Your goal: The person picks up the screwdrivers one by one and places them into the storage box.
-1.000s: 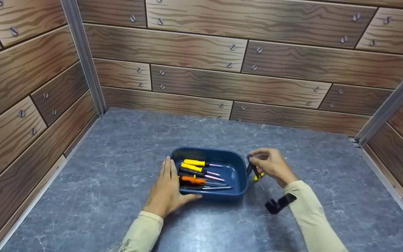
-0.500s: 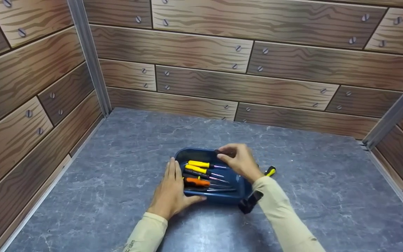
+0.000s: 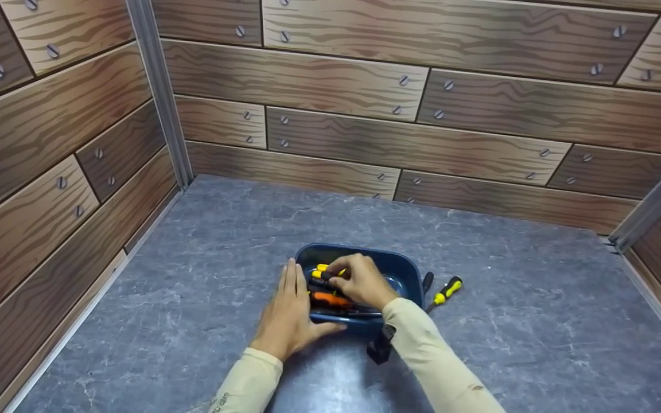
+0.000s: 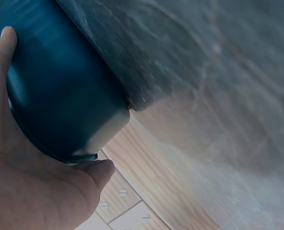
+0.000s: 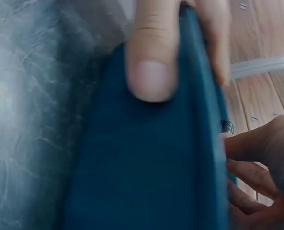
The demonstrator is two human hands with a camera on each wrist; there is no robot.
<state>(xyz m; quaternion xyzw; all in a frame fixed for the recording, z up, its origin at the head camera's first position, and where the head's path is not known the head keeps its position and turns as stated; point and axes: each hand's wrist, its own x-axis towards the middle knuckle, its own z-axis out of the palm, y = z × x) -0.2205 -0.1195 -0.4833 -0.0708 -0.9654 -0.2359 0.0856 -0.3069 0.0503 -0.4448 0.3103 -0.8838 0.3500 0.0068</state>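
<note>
In the head view my left hand (image 3: 284,318) lies against the left end of a blue plastic bin (image 3: 359,328). Its fingers are straight along the end wall, and the thumb lies on the near wall. My right hand (image 3: 365,281) reaches inside the bin and pinches a dark-handled screwdriver (image 3: 328,276), whose shaft is mostly hidden by the hand. Below it lie an orange-and-black screwdriver (image 3: 330,298) and yellow-handled screwdrivers (image 3: 318,273), partly covered. The right wrist view shows the left thumb (image 5: 153,72) on the bin's wall and a ribbed black handle end (image 5: 227,125) at the right fingertips.
Right of the bin, a yellow-and-black screwdriver (image 3: 448,291) and a black-handled tool (image 3: 427,282) lie on the grey marbled tabletop (image 3: 537,321). Wood-patterned panels (image 3: 330,129) enclose the back and sides. A black wrist device (image 3: 381,347) hangs by the right sleeve.
My right hand has carried the dark-handled screwdriver from right of the bin, over its rim, to the left inside. The left hand stays on the bin. The view has shifted slightly.
</note>
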